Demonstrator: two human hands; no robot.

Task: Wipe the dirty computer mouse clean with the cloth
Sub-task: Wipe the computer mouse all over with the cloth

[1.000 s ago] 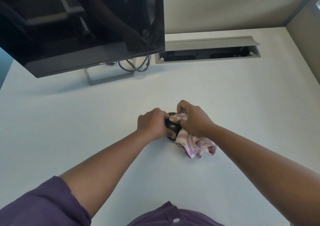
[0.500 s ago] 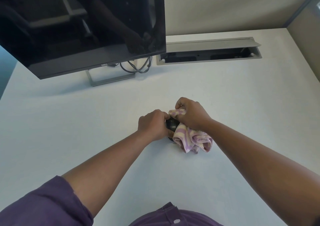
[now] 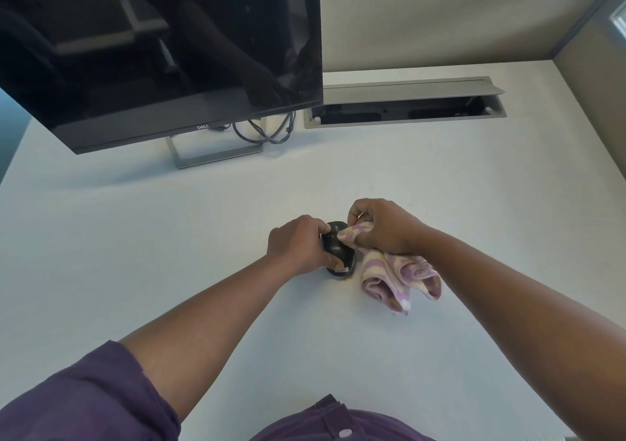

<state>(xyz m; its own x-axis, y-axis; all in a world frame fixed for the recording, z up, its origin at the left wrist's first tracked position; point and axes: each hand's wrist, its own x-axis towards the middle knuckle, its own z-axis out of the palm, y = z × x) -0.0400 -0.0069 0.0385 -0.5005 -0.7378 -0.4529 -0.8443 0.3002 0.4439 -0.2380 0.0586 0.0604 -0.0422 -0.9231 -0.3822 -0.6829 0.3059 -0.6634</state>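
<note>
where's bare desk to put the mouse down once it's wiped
Bare desk lies left of the left hand, in front of the monitor stand. More lies right of the right hand, below the cable tray. It is crowded at the centre, where mouse, cloth and both hands meet, and by the cables behind.

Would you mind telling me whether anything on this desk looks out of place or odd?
Only the cable hatch behind the hands stands open, lid raised. Otherwise nothing stands out: the left hand holds the mouse, the right hand presses the cloth on it.
</note>
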